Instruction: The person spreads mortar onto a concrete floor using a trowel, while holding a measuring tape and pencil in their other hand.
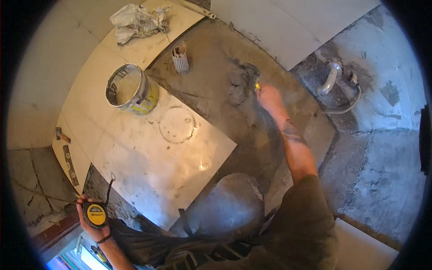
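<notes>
My left hand [95, 231] is closed around a black and yellow tape measure [96, 215] at the lower left, beside a doorway edge. My right hand [270, 98] reaches far forward and grips a trowel [257, 85]; only a bit of its yellow handle shows clearly. Its dark blade is hard to tell apart from the grey mortar [238, 87] it lies against on the bare floor. Left of the mortar stands a crumpled, cut-open container [181, 59]. A bucket [127, 87] of pale mix sits on a large light floor tile [157, 148], which carries a wet ring mark.
A crumpled white sack [139, 22] lies on tiles at the far left. A hammer [62, 135] and a spirit level [70, 165] rest along the left tiles. At the right, a pipe [332, 78] and a thin hose [353, 105] stick out by the rough wall [382, 81].
</notes>
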`<move>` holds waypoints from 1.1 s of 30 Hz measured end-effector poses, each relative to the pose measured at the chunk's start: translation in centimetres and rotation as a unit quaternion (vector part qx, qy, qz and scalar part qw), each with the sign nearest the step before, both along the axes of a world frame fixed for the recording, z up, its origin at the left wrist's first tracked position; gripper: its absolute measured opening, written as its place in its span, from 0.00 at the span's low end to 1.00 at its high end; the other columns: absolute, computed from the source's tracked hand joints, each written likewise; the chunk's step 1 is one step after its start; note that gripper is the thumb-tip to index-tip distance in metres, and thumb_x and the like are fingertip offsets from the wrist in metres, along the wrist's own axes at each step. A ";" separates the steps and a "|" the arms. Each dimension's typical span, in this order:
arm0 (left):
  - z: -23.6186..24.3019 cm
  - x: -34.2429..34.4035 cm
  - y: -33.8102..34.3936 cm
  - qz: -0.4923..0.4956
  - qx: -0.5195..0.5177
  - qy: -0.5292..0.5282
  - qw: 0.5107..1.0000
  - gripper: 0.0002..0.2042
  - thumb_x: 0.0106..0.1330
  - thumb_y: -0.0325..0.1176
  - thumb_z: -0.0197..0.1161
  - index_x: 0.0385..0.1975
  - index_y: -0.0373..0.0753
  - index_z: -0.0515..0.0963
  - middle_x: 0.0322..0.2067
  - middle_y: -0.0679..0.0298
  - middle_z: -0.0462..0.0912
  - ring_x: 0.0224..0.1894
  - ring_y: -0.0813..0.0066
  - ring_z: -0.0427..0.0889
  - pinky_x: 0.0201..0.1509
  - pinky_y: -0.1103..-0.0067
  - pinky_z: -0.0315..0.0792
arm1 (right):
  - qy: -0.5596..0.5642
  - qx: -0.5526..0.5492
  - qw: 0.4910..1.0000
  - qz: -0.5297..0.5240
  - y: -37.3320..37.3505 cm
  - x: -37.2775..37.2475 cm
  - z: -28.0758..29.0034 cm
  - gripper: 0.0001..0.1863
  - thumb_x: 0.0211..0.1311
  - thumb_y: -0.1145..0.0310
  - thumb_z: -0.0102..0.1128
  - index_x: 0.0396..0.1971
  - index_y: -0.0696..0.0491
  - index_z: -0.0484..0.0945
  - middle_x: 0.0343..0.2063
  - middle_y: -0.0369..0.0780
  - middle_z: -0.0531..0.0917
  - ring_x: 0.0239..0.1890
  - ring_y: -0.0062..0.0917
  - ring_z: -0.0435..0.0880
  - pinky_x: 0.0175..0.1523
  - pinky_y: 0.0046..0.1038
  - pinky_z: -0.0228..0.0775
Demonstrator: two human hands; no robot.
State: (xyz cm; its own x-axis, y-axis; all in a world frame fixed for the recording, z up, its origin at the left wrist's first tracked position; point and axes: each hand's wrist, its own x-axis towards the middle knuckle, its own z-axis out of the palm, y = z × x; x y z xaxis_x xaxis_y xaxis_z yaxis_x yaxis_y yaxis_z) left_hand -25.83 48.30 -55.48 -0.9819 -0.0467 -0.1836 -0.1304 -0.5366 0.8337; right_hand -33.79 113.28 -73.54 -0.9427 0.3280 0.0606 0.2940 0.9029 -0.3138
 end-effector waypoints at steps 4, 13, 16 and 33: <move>1.4 0.3 -3.0 -0.013 -0.044 0.074 0.996 0.13 0.71 0.36 0.47 0.48 0.37 0.73 0.50 0.64 0.74 0.48 0.69 0.73 0.58 0.74 0.66 | 0.077 0.044 0.994 -0.062 -2.6 1.9 2.0 0.18 0.63 0.59 0.51 0.48 0.53 0.71 0.37 0.52 0.77 0.37 0.50 0.78 0.40 0.45 0.71; 2.0 0.3 -7.0 0.165 -0.136 0.046 0.976 0.16 0.72 0.36 0.46 0.53 0.35 0.71 0.53 0.61 0.73 0.52 0.69 0.72 0.59 0.75 0.66 | -0.081 0.026 0.994 -0.066 -2.5 0.2 -4.7 0.18 0.65 0.58 0.47 0.41 0.57 0.75 0.38 0.52 0.79 0.37 0.48 0.80 0.41 0.44 0.72; 2.5 -1.2 -9.7 0.203 -0.156 0.049 0.966 0.18 0.71 0.37 0.46 0.55 0.33 0.69 0.54 0.59 0.72 0.53 0.68 0.71 0.60 0.74 0.66 | -0.073 -0.014 0.996 -0.046 -2.6 -4.9 -3.5 0.17 0.65 0.59 0.47 0.36 0.58 0.76 0.37 0.52 0.79 0.37 0.48 0.80 0.41 0.45 0.72; 3.5 1.1 -11.9 0.251 -0.211 0.042 0.944 0.19 0.71 0.39 0.47 0.57 0.37 0.68 0.54 0.61 0.73 0.54 0.71 0.73 0.56 0.75 0.70 | 0.053 -0.074 0.991 -0.095 -1.8 -10.8 -1.8 0.19 0.64 0.58 0.49 0.42 0.60 0.76 0.38 0.53 0.80 0.43 0.48 0.78 0.48 0.44 0.69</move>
